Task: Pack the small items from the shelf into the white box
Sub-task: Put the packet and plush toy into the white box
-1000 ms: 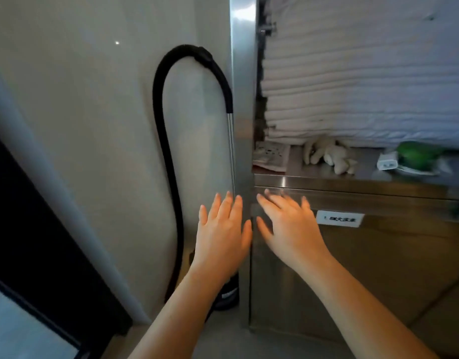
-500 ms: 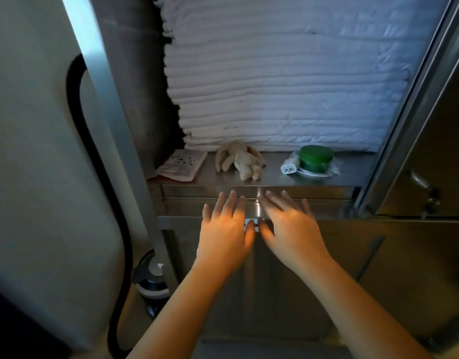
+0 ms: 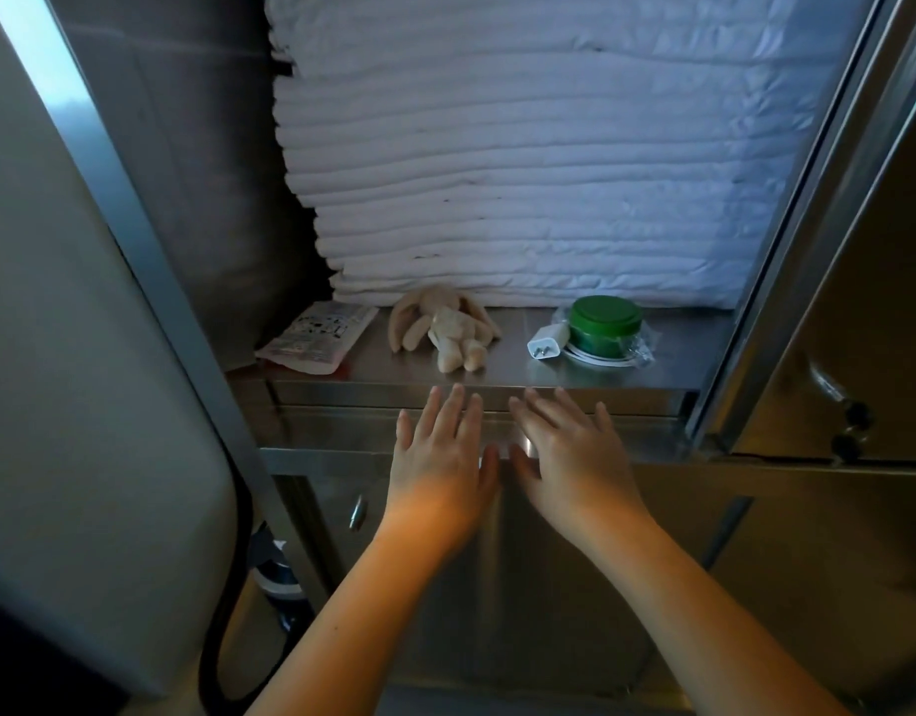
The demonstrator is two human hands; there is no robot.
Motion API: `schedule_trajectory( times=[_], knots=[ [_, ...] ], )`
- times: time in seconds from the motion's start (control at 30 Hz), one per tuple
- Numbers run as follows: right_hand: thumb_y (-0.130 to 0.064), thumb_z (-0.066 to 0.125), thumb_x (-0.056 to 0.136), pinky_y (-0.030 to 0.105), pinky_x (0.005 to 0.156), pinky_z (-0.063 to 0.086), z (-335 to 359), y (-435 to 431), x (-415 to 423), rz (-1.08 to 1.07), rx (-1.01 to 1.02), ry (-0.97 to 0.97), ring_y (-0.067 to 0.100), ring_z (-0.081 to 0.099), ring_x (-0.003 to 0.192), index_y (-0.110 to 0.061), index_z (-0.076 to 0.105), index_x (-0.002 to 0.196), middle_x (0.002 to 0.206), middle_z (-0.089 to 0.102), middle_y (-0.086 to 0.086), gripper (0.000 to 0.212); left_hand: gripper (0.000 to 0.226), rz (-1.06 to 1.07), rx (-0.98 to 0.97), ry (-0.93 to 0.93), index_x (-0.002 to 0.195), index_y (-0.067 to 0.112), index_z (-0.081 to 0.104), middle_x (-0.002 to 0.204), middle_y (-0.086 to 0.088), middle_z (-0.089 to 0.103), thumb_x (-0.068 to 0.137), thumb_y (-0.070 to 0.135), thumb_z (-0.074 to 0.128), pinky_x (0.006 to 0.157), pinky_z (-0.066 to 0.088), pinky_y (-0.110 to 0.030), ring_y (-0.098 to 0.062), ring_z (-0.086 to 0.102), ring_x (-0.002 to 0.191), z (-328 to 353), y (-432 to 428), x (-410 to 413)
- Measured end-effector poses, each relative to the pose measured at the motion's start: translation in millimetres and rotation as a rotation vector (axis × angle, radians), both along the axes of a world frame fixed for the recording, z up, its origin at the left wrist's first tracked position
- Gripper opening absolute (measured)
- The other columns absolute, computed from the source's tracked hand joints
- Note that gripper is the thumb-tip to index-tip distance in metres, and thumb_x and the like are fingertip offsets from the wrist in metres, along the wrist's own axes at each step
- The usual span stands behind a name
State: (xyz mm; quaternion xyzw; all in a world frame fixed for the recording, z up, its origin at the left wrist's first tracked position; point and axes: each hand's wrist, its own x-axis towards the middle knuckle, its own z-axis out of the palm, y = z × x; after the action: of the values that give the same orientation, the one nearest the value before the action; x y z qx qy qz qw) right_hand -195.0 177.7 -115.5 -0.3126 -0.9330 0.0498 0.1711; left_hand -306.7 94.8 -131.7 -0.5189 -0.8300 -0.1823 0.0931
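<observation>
On the steel shelf point(image 3: 672, 348) lie a flat printed packet point(image 3: 316, 337) at the left, a beige plush rabbit point(image 3: 448, 330) in the middle, a white charger plug point(image 3: 547, 343) and a green round tin point(image 3: 604, 325) on a clear wrapper at the right. My left hand point(image 3: 440, 457) and my right hand point(image 3: 569, 452) hover side by side, palms down with fingers straight, just below the shelf's front edge. Both hold nothing. No white box is in view.
A tall stack of folded white linen point(image 3: 523, 162) fills the back of the shelf. A steel cabinet door point(image 3: 848, 312) stands open at the right. Below is the cabinet front with a small latch point(image 3: 357, 511). A black vacuum hose point(image 3: 228, 586) hangs at the lower left.
The view has swung right and come closer to the shelf. Both hands stayed spread side by side and now reach up near the shelf's front edge.
</observation>
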Motion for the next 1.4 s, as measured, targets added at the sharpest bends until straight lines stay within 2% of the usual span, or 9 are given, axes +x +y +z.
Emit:
schedule_trajectory(
  times=[0.17,0.3,0.47,0.6,0.73,0.97,1.13,1.23,1.4],
  knots=[
    [-0.031,0.049,0.091,0.045,0.110,0.017,-0.7,6.1,-23.4,0.005,0.027,0.056,0.022,0.026,0.138,-0.021,0.041,0.139,0.146,0.039,-0.002,0.049,0.053,-0.021,0.041,-0.005,0.147,0.019,0.023,0.155,0.000,0.015,0.098,0.039,0.032,0.114,0.003,-0.041,-0.018,0.003,0.143,-2.3,7.1,-24.6],
    [-0.030,0.054,0.089,0.047,0.107,0.022,0.8,8.9,-51.1,-0.001,0.071,0.053,0.027,0.032,0.135,-0.017,0.043,0.137,0.143,0.043,0.002,0.051,0.052,-0.078,0.112,0.032,0.143,0.013,0.033,0.151,-0.007,0.028,0.096,0.034,0.041,0.112,0.012,-0.046,-0.024,0.015,0.142,0.5,12.2,-52.6],
    [-0.030,0.055,0.088,0.049,0.107,0.024,5.8,10.9,-99.5,0.012,0.125,0.057,0.024,0.032,0.135,-0.016,0.044,0.137,0.143,0.043,0.004,0.052,0.053,-0.059,0.083,0.091,0.143,0.012,0.033,0.151,-0.008,0.028,0.096,0.035,0.042,0.113,0.012,-0.048,-0.024,0.016,0.141,1.8,14.6,-102.1],
    [-0.026,0.058,0.086,0.048,0.106,0.025,4.3,8.9,-133.6,0.005,0.127,0.075,0.027,0.036,0.133,-0.012,0.047,0.134,0.140,0.046,0.008,0.052,0.048,-0.061,0.130,0.108,0.131,0.002,0.049,0.138,-0.017,0.047,0.089,0.024,0.059,0.107,0.024,-0.054,-0.034,0.036,0.133,1.1,11.9,-132.2],
    [-0.018,0.071,0.077,0.056,0.096,0.040,-1.9,9.2,-155.7,0.006,0.136,0.155,0.038,0.052,0.116,-0.005,0.061,0.118,0.121,0.061,0.016,0.045,0.045,-0.053,0.151,0.151,0.120,-0.001,0.059,0.126,-0.021,0.056,0.081,0.020,0.069,0.097,0.035,-0.059,-0.039,0.048,0.122,-5.2,10.0,-153.2],
    [-0.022,0.062,0.084,0.050,0.102,0.035,-15.3,15.2,-179.5,0.093,0.115,0.132,0.030,0.042,0.128,-0.011,0.055,0.127,0.133,0.054,0.007,0.045,0.046,-0.001,0.130,0.189,0.114,-0.002,0.062,0.122,-0.022,0.059,0.075,0.018,0.075,0.089,0.040,-0.060,-0.040,0.052,0.117,-15.2,7.9,-167.3],
    [-0.023,0.064,0.083,0.053,0.100,0.037,-21.7,22.6,-195.3,0.181,0.104,0.145,0.028,0.045,0.126,-0.010,0.056,0.126,0.131,0.055,0.009,0.045,0.048,0.055,0.133,0.170,0.120,-0.003,0.058,0.126,-0.024,0.055,0.078,0.018,0.072,0.092,0.037,-0.061,-0.040,0.049,0.120,-19.3,6.8,-173.0],
    [-0.020,0.072,0.077,0.056,0.098,0.038,-23.6,26.6,-206.6,0.224,0.140,0.162,0.032,0.052,0.120,-0.008,0.060,0.121,0.125,0.059,0.011,0.047,0.050,0.089,0.149,0.166,0.122,-0.004,0.057,0.127,-0.024,0.055,0.080,0.019,0.070,0.093,0.038,-0.061,-0.039,0.049,0.121,-19.1,7.1,-176.9],
    [-0.018,0.077,0.071,0.052,0.092,0.042,-29.7,29.9,-225.6,0.317,0.161,0.207,0.037,0.054,0.116,-0.008,0.062,0.118,0.123,0.060,0.014,0.051,0.043,0.139,0.152,0.201,0.121,-0.002,0.058,0.125,-0.022,0.057,0.085,0.022,0.054,0.092,0.041,-0.055,-0.037,0.052,0.119,-20.3,5.4,-184.9]
  ],
)
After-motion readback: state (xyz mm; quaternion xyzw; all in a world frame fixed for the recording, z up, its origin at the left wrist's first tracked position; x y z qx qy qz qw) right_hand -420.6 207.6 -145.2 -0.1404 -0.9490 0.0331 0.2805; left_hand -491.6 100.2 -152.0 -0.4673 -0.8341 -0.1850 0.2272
